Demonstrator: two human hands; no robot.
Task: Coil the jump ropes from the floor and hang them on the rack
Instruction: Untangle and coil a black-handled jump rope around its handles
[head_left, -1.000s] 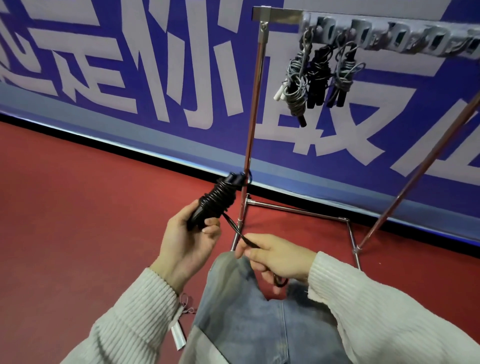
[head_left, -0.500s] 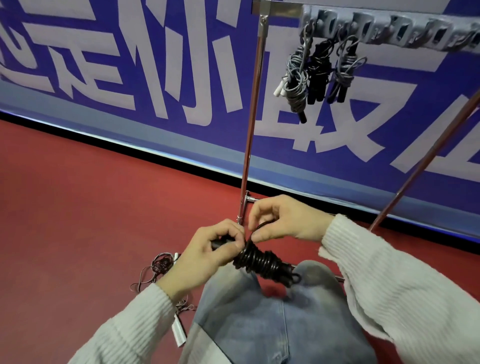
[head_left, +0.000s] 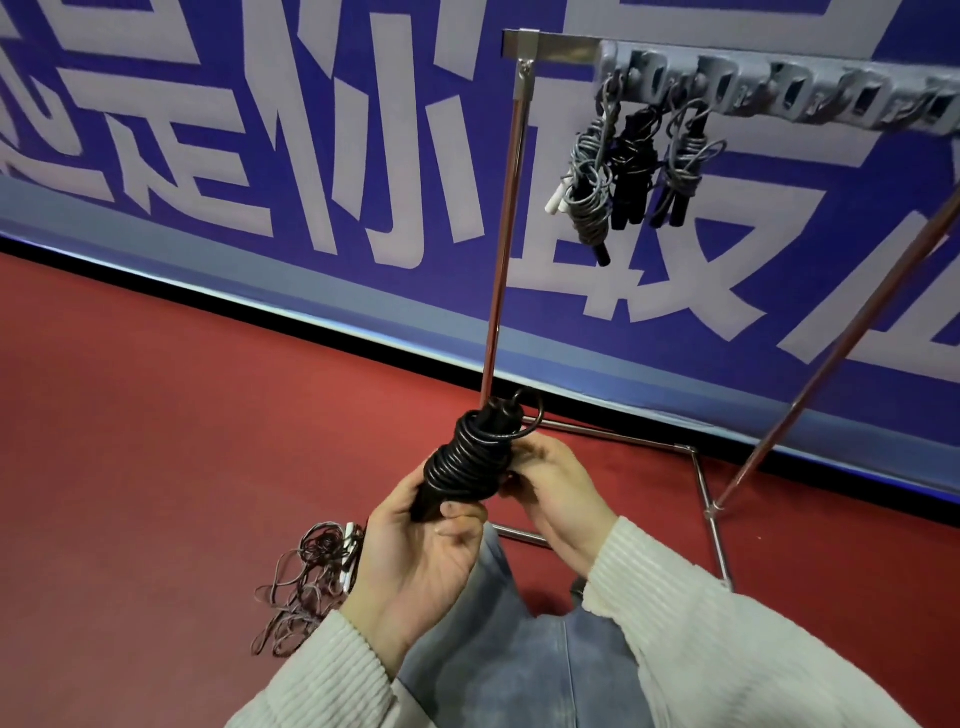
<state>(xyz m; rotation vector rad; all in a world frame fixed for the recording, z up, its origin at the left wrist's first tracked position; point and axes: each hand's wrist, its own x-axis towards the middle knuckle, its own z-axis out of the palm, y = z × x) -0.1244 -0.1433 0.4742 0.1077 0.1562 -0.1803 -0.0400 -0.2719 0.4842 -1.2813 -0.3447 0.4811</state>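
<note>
black coiled jump rope (head_left: 467, 457) held above the red floor (head_left: 156, 441) — left hand (head_left: 415, 556) grips its handles, right hand (head_left: 550, 483) pinches the wraps. springy, slick cord — judged to unwind unless held at the wraps.

Black coiled jump rope (head_left: 470, 457) held upright, tangled rope (head_left: 306, 582) on floor

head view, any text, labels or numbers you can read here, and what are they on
Blue wall banner: large pale characters, cropped by the frame, so none can be read whole.
Black jump rope in the hands: no label visible.
Rack and hanging ropes: no readable marks.
</note>
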